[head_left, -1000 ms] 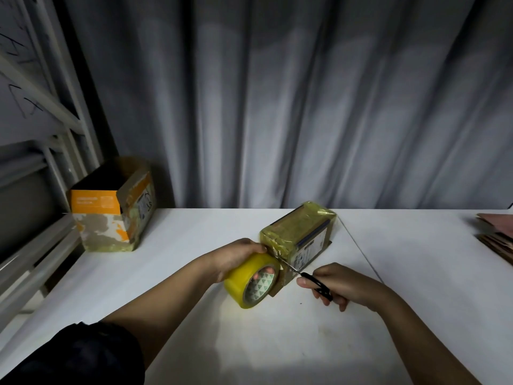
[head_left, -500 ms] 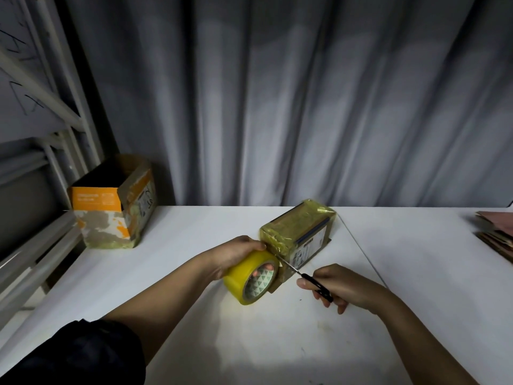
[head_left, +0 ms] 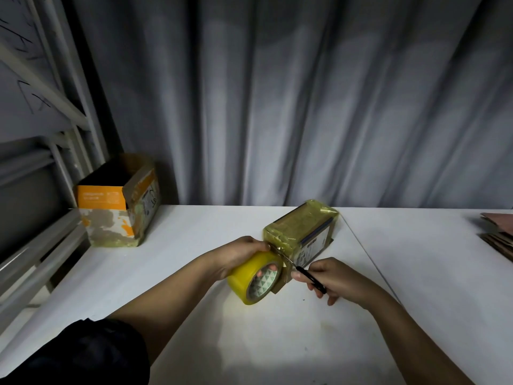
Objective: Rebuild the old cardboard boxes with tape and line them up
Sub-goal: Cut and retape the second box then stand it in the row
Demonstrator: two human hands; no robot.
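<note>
Tape cut at taped box, both hands busy.
Orange box (head_left: 116, 207) sat open-topped far left on white counter (head_left: 177, 343); left hand (head_left: 238, 255) gripped yellow tape roll (head_left: 256, 277), pressed against near end of tape-wrapped box (head_left: 301, 232) mid-counter; right hand (head_left: 337, 279) just right, gripping scissors (head_left: 308, 276), blades at the tape strip; flat cardboard stack (head_left: 499, 232) far right.

Head view, looking forward and down, close over table (head_left: 194, 315)
</note>
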